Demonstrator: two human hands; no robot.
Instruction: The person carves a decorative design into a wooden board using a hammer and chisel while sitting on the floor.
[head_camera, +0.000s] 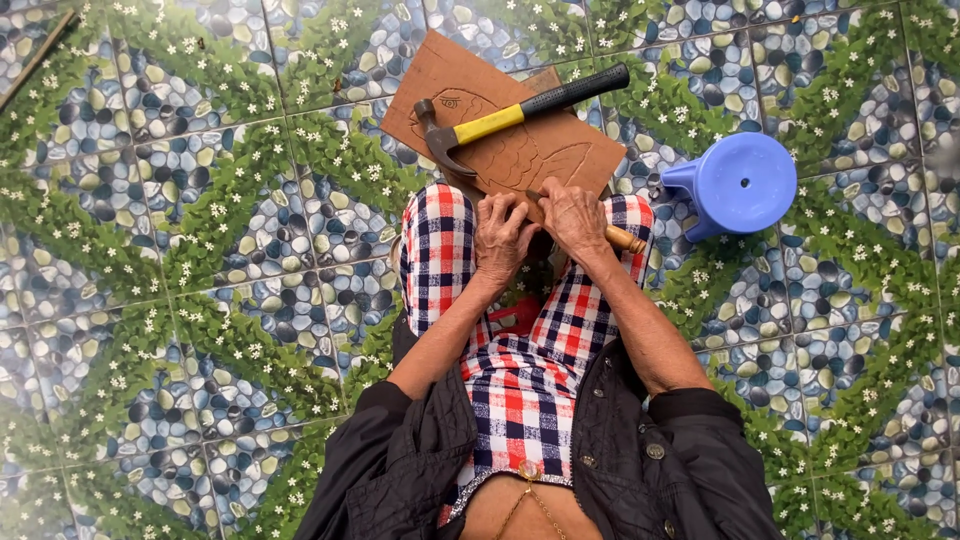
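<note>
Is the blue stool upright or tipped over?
Upright. The blue stool stands on the tiled floor with its round seat facing up at the camera, apart from the wooden board.

Your left hand (503, 238) sits just below the near edge of the flat brown wooden carving board (505, 125), fingers curled, knuckles up, fingertips pressed toward that edge. Your right hand (575, 218) lies just beside it, touching or nearly so, also at the board's near edge, fingers closed in a fist-like grip, back of the hand up. Both forearms are bare and run back from the board, converging toward it. Elbows bent, spread wide. Black sleeves are pushed up near the elbows. Wrists fairly straight.
</note>
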